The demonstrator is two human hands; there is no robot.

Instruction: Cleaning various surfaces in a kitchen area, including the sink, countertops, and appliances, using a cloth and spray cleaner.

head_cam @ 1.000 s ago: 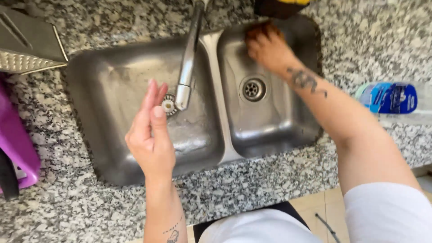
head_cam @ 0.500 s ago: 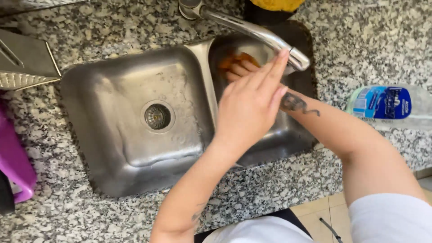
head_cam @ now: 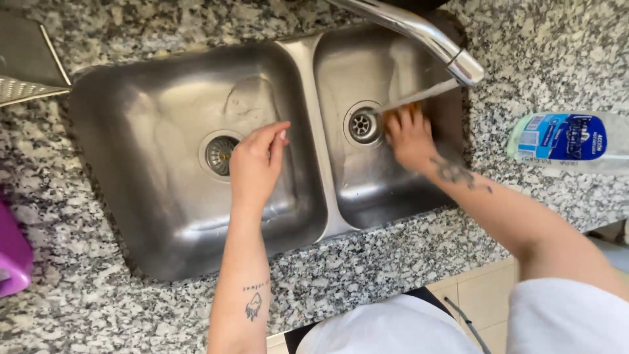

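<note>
Speckled granite counter [head_cam: 393, 262] is seen around a steel double sink [head_cam: 304, 78]. Over the right basin a chrome tap [head_cam: 419, 29] is swung, and water is run from it. A clear bottle [head_cam: 567, 139] with a blue label is laid on the counter at right. The left hand [head_cam: 255, 164] is held empty above the left basin, fingers loosely curled. An orange sponge [head_cam: 401, 111] is gripped by the right hand [head_cam: 413, 141] under the stream, beside the right drain [head_cam: 362, 124].

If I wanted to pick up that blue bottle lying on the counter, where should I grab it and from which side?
Grip the bottle around its middle, coming straight down from above. It lies on its side on the granite counter right of the sink, so its rounded body faces up with bare counter on both long sides for fingers. Its right end runs out of view.
</note>
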